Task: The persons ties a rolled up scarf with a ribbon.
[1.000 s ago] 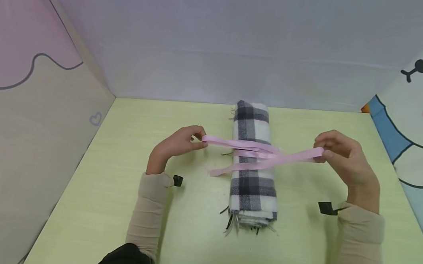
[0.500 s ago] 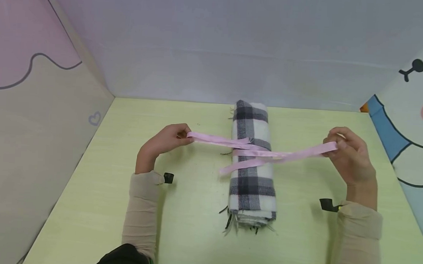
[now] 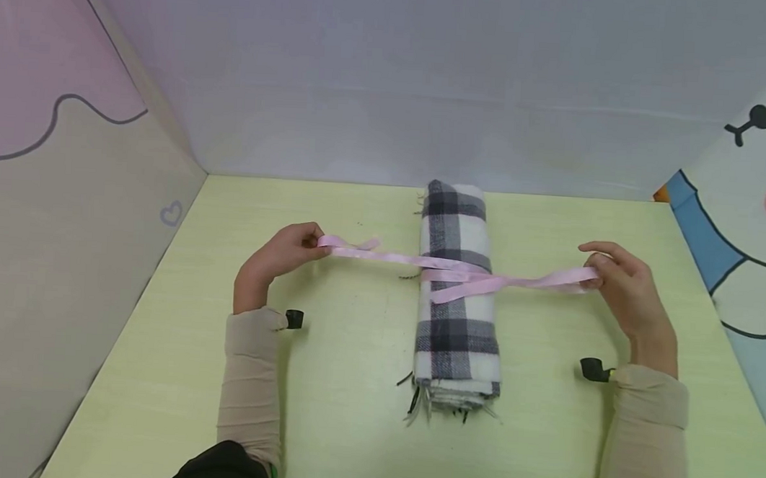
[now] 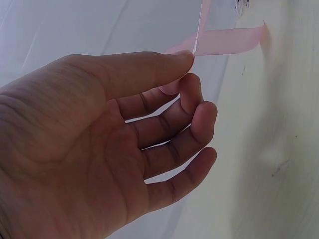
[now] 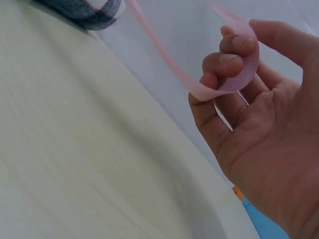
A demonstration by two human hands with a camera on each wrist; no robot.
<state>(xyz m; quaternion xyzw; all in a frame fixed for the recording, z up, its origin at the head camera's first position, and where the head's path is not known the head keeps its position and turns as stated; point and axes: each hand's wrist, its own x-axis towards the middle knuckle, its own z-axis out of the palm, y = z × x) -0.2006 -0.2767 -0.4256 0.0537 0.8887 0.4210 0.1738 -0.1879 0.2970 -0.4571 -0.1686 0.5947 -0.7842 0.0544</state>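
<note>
A folded black, grey and white checked scarf (image 3: 455, 344) with fringed ends lies lengthwise on the table. Pink ribbon (image 3: 388, 257) runs round its middle and out to both sides. On the left, my left hand (image 3: 285, 252) pinches one length; the left wrist view shows thumb and forefinger on the ribbon (image 4: 229, 42), its short tail sticking out. My right hand (image 3: 633, 299) holds the other length at the right, where a loop of ribbon (image 5: 164, 55) passes round the curled fingers. One loose end lies across the scarf. The scarf's underside is hidden.
The pale yellow-green table (image 3: 347, 425) meets a light wall (image 3: 365, 86) at the back. Printed panels stand at both sides, the right one with a cartoon animal (image 3: 759, 251). A black object (image 3: 224, 469) shows at the bottom edge, by the left sleeve.
My left hand has moved left, drawing ribbon out and carrying its tail off the scarf. The right hand went slightly outward, and the loose lower end slid right onto the scarf.
</note>
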